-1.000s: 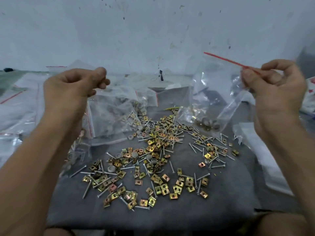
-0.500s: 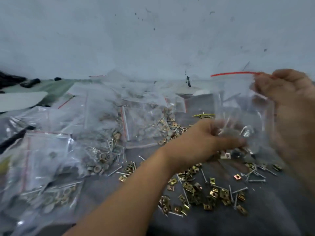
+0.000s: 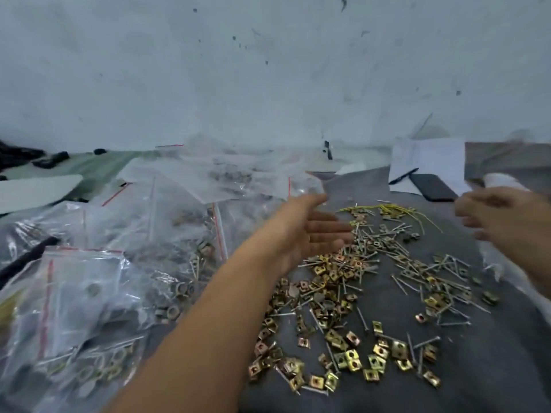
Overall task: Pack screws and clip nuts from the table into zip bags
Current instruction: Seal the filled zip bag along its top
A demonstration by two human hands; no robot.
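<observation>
Across middle of grey tabletop [image 3: 387, 293]: loose screws [image 3: 417, 263] and brass clip nuts [image 3: 348, 350], heaped just beside left hand [image 3: 310, 234]. Filled zip bags [image 3: 134, 248] piled toward left edge. Left hand flat, fingers straight, holding nothing. Right hand [image 3: 504, 222] near right edge, blurred, grip impossible to tell.

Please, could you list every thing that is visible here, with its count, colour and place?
clip nuts: many, gold, loose on the cloth, centre
screws: many, silver, mixed with the nuts
zip bags: many, clear with red strips, piled left
wire: count unclear, yellow, behind the pile
cloth: one, grey, under all
paper: one, white, far right
pen: one, dark, on the paper
phone: one, black, beside the pen
left hand: open, above the pile
right hand: blurred, at right edge
</observation>
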